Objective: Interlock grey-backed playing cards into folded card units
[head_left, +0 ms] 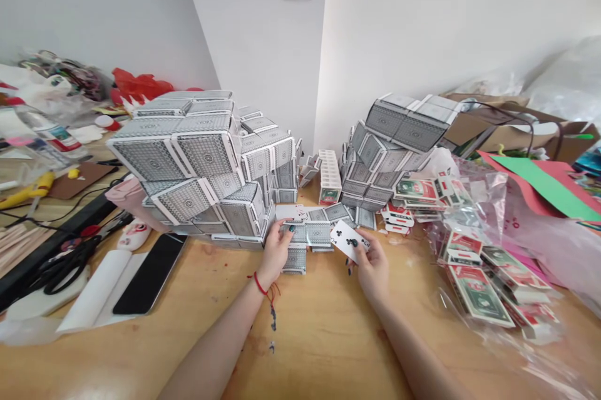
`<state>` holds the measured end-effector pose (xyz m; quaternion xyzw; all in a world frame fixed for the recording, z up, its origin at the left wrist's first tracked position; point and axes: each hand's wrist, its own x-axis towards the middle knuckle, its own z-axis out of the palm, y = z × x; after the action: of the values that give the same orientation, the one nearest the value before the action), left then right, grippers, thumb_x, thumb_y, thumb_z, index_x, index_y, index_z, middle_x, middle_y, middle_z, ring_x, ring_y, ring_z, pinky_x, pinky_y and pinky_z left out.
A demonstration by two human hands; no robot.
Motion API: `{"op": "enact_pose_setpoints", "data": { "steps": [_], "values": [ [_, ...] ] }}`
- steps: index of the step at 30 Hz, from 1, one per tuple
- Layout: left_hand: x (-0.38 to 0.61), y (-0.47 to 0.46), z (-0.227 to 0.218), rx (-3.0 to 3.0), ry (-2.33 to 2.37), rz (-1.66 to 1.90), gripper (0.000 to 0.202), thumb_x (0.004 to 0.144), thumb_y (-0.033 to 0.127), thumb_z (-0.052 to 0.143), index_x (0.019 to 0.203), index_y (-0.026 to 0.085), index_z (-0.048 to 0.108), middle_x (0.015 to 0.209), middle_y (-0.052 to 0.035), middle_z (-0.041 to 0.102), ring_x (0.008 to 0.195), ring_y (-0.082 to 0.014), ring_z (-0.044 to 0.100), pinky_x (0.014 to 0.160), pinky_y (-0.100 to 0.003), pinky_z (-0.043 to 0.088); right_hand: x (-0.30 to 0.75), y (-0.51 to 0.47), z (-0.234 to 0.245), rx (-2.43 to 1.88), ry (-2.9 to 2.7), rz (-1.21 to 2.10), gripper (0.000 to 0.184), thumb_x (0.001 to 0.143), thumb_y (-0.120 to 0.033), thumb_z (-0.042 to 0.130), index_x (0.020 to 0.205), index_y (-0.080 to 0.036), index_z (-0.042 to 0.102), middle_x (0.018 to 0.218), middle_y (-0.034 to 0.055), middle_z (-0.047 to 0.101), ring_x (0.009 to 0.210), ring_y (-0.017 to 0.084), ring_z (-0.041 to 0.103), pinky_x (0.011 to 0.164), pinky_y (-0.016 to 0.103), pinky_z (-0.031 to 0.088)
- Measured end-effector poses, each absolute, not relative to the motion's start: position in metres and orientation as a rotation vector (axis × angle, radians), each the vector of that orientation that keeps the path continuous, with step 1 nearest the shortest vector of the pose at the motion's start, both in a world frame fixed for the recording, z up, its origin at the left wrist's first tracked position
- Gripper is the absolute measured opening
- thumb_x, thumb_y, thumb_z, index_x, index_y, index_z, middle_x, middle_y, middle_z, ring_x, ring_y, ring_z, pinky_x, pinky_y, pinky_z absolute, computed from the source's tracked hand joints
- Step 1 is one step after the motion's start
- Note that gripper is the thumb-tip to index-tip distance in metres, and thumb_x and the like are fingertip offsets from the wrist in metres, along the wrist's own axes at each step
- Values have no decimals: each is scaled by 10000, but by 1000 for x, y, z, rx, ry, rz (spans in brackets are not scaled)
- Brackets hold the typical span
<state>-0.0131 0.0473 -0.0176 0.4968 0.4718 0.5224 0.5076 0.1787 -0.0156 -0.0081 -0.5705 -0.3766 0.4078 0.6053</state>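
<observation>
My right hand (372, 265) pinches a single playing card (346, 238), face up and showing black clubs, just above the wooden table (323, 337). My left hand (276, 250), with a red string on the wrist, closes its fingers on a small block of grey-backed cards (305, 234) lying on the table. A folded card piece (295, 259) stands right beside that hand. Large structures of grey-backed cards rise at the left (197, 162) and the right (394, 137) behind both hands.
Red and green card boxes (479, 290) lie in clear plastic at the right. A black phone (150, 271), white paper and scissors (66, 265) sit at the left. Coloured paper (544, 184), bags and clutter fill the far edges.
</observation>
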Motion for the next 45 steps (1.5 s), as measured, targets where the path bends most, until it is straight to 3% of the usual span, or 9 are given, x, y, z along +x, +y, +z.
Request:
{"op": "enact_pose_setpoints", "data": {
  "steps": [12, 27, 38, 45],
  "values": [
    [-15, 40, -1, 1015, 981, 1051, 482, 639, 235, 657, 1024, 206, 368, 916, -23, 579, 682, -148, 615, 566, -317, 555, 182, -16, -7, -1335, -994, 1104, 397, 733, -449, 519, 1038, -199, 484, 445, -50, 503, 306, 89, 386, 293, 204, 299],
    [-20, 40, 3, 1020, 963, 912, 475, 591, 208, 693, 954, 209, 387, 831, 12, 519, 683, -133, 574, 541, -320, 555, 195, -15, -9, -1337, -1127, 1187, 263, 725, -383, 549, 909, -195, 537, 579, -26, 485, 368, 71, 377, 323, 188, 283],
    [-16, 35, 11, 1131, 973, 835, 407, 606, 215, 687, 938, 181, 455, 812, 3, 535, 715, -138, 571, 592, -283, 536, 193, -15, -10, -1330, -1192, 1215, 329, 771, -397, 492, 1024, -186, 482, 534, -55, 427, 363, 69, 375, 335, 178, 291],
    [-12, 31, 9, 1038, 902, 793, 435, 599, 223, 700, 915, 201, 402, 846, 10, 514, 737, -144, 567, 625, -368, 546, 191, -17, -9, -1299, -1235, 1212, 269, 792, -374, 464, 998, -202, 446, 567, -54, 415, 385, 67, 375, 346, 172, 295]
  ]
}}
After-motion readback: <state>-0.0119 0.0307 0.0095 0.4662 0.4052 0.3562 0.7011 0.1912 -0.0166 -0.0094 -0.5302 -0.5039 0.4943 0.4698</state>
